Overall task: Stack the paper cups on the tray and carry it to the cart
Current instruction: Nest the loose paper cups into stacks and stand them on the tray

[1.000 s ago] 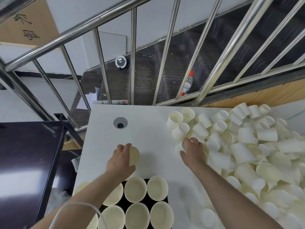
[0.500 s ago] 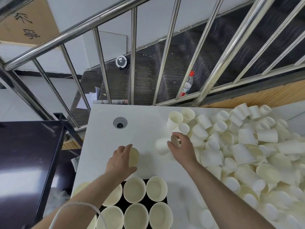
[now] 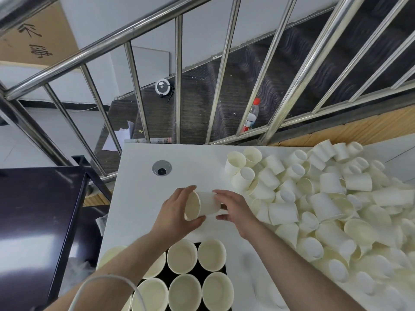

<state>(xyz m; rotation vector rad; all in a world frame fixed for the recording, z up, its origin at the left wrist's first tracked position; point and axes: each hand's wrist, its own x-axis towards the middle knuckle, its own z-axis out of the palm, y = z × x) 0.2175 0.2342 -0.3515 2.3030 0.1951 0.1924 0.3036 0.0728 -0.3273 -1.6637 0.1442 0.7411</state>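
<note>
A: where's the cup?
B: paper cup [image 3: 205, 205] is on its side, held above the white table [image 3: 139, 194], between both hands, mouth facing left.
A: grip?
B: left hand [image 3: 177, 213] is wrapped round the rim end, thumb under, fingers over the top. right hand [image 3: 235, 209] pinches the base end with its fingertips. both closed on the same cup.
A: could be two nested cups?
B: can't tell, reads as one.
A: tray?
B: black tray [image 3: 197, 271] at the near table edge, just below the hands. upright cups [image 3: 182, 255] on it, mouths up, in touching rows. left forearm covers part of it.
A: loose stock?
B: pile of cups [image 3: 325, 198] fills the right side of the table, mostly tipped over, some overlapping. nearest ones sit just beside the right hand.
A: anything else?
B: round cable grommet [image 3: 161, 168] in the table, far-left of the hands. dark cart surface [image 3: 33, 209] left of the table. steel railing [image 3: 179, 90] behind, plastic bottle [image 3: 250, 118] past it on the floor.
</note>
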